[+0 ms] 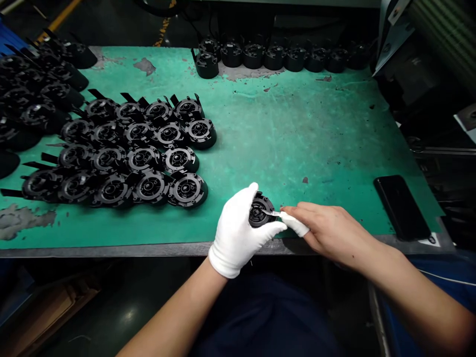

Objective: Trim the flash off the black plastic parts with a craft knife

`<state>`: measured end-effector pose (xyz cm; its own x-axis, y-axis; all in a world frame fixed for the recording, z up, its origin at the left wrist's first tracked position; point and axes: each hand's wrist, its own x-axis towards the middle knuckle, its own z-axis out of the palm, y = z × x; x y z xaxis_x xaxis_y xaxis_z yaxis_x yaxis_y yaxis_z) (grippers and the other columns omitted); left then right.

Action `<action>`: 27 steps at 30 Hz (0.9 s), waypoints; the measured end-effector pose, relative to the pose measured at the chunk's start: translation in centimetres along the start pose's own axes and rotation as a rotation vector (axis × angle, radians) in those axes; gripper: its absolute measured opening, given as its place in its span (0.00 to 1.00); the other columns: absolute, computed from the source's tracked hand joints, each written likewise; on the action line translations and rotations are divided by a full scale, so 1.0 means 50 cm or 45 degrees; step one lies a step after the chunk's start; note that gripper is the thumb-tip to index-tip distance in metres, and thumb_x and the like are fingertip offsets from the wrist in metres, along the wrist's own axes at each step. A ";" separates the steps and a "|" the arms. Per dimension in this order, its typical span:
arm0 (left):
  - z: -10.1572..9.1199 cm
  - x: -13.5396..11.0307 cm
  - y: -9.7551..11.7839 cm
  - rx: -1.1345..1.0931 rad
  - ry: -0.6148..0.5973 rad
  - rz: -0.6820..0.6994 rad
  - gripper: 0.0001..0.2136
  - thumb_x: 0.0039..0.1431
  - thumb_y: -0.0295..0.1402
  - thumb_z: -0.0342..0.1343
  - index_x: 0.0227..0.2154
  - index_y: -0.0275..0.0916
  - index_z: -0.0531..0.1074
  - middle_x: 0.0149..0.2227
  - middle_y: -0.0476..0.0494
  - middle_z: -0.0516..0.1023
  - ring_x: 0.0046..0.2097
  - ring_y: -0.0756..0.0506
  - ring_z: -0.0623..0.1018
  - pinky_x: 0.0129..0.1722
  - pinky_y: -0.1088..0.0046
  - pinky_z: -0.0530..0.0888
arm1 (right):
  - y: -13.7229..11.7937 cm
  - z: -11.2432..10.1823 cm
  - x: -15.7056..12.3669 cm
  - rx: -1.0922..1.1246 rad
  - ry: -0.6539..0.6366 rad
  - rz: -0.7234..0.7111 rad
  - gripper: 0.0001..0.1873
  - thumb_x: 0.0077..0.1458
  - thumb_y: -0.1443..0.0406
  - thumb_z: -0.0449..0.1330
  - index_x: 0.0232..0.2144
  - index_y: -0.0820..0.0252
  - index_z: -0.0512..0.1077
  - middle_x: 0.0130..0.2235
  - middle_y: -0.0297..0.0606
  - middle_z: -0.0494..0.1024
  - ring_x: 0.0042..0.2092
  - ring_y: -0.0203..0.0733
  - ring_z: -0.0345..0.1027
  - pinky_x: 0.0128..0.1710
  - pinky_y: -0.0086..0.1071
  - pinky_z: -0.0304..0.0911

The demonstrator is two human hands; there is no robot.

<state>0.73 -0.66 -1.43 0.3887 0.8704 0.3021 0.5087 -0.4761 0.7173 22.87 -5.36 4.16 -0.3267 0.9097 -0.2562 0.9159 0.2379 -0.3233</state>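
Note:
My left hand (236, 228), in a white glove, is wrapped round a round black plastic housing (261, 210) near the table's front edge. The housing's ribbed face is turned up toward me. In my right hand (323, 225), bare but for a white covering on the thumb, is a small tool with a thin curved metal blade (274, 213). Its tip reaches over the housing's face; whether it touches cannot be made out. The tool's handle is hidden in my fingers.
Rows of similar black housings (143, 157) stand on the green tabletop (260, 148) at left, with more at far left. Another row (275, 57) lines the back edge. A black phone (402, 208) lies at right. Cardboard (48, 315) is below the table at left.

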 end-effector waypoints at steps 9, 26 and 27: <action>0.002 0.000 -0.001 0.000 0.017 0.012 0.43 0.52 0.56 0.65 0.64 0.37 0.59 0.57 0.32 0.74 0.59 0.34 0.76 0.60 0.53 0.74 | -0.014 0.012 -0.007 -0.113 0.036 0.051 0.25 0.62 0.69 0.51 0.59 0.54 0.70 0.42 0.39 0.79 0.36 0.43 0.74 0.30 0.33 0.62; 0.002 -0.005 0.004 0.055 0.062 -0.012 0.42 0.51 0.52 0.68 0.63 0.35 0.62 0.59 0.32 0.74 0.61 0.35 0.75 0.63 0.54 0.72 | -0.055 0.033 -0.033 0.188 0.175 0.236 0.25 0.60 0.71 0.48 0.58 0.58 0.70 0.45 0.45 0.80 0.44 0.49 0.75 0.42 0.39 0.71; -0.006 -0.002 0.005 0.067 0.054 -0.010 0.41 0.51 0.51 0.68 0.63 0.36 0.63 0.59 0.32 0.74 0.61 0.35 0.75 0.63 0.53 0.72 | -0.049 0.035 -0.036 0.272 0.216 0.217 0.24 0.62 0.70 0.48 0.58 0.57 0.70 0.47 0.45 0.79 0.46 0.49 0.75 0.45 0.40 0.71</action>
<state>0.60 -0.83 -1.12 0.3522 0.8782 0.3236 0.5520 -0.4742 0.6859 20.79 -8.18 3.82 -0.1129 0.9784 -0.1730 0.8787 0.0170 -0.4771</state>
